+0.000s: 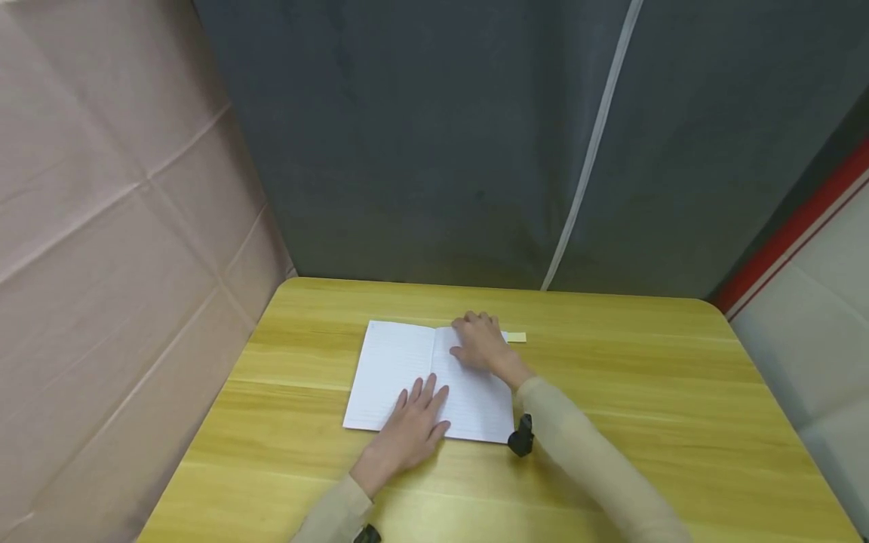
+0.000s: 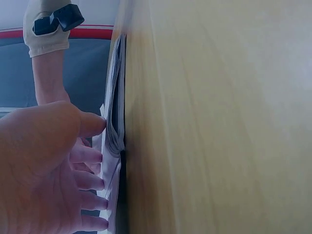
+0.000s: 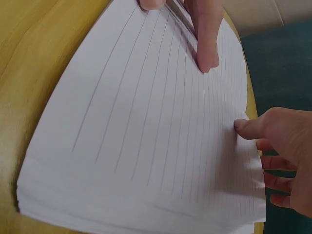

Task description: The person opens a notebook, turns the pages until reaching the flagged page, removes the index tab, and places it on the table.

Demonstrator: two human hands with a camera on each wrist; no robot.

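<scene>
On the table [image 1: 679,392], notebook [image 1: 394,369] open — under both flat hands.

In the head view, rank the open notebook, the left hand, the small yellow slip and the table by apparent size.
1. table
2. open notebook
3. left hand, though nearer the camera
4. small yellow slip

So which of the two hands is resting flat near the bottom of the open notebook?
The left hand: it lies flat with fingers spread across the lower middle of the notebook. The right hand is up at the top edge of the right page, fingers curled.
</scene>
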